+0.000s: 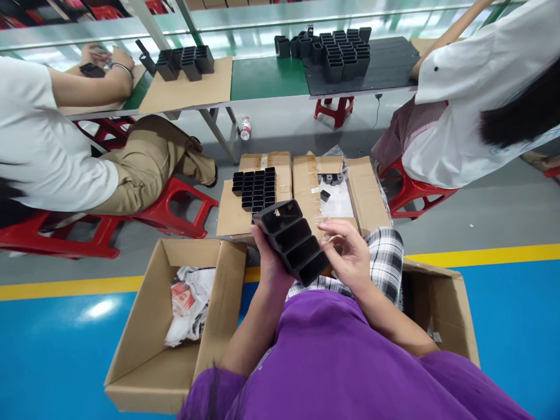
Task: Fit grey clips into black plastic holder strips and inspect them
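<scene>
My left hand (272,265) grips a black plastic box (292,239), a row of several open compartments tilted toward me, with the thumb along its near side. Close to the box's right edge is my right hand (347,254). Its fingers are bent and apart, with a gap between thumb and forefinger, and I see nothing held there. Whether its thumb tip touches the box I cannot tell. Beyond the box, many similar black boxes (258,189) stand in rows on a closed carton (225,213).
An open carton (256,182) beside these rows is hard to separate from an open box with small black parts (324,195). A deep carton (153,326) with crumpled paper stands left; another carton (455,309) stands right. Seated people in white flank a green workbench (266,76). Red stools (175,204) stand nearby.
</scene>
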### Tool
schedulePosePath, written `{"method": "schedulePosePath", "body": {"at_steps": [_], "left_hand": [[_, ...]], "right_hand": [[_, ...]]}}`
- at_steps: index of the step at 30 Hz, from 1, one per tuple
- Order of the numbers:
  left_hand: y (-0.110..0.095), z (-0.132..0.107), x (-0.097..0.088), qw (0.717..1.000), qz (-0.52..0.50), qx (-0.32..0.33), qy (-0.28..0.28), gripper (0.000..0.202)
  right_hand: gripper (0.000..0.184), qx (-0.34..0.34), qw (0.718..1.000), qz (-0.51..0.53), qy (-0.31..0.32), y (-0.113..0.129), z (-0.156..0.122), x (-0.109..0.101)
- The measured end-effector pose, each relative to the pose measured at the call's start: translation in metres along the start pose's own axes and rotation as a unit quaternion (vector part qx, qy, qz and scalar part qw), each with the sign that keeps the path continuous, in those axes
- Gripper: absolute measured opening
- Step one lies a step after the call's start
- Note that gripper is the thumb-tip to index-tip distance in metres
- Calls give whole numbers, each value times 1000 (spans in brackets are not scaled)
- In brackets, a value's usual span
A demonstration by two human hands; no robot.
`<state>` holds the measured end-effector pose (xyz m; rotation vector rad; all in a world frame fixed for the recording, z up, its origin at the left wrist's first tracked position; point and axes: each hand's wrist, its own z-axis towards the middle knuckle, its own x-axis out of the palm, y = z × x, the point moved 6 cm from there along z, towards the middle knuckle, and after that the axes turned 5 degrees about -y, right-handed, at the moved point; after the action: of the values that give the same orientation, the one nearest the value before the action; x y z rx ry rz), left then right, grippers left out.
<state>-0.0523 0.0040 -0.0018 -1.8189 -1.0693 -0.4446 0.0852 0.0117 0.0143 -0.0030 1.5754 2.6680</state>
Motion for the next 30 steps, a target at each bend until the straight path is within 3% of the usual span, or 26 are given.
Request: {"method": "schedulePosePath", "body": {"at_steps": [7, 17, 30], "left_hand": [[2, 4, -3, 1000, 13, -15, -15, 68], [-2, 4, -6, 997, 3, 22, -68, 62], [-1, 5, -8, 997, 9, 18, -70, 61]], "right_hand": [[31, 8, 1000, -13, 2, -2, 1, 0], [31, 22, 1000, -18, 7, -6, 1, -2], [28, 26, 999, -30, 9, -8, 2, -2]]}}
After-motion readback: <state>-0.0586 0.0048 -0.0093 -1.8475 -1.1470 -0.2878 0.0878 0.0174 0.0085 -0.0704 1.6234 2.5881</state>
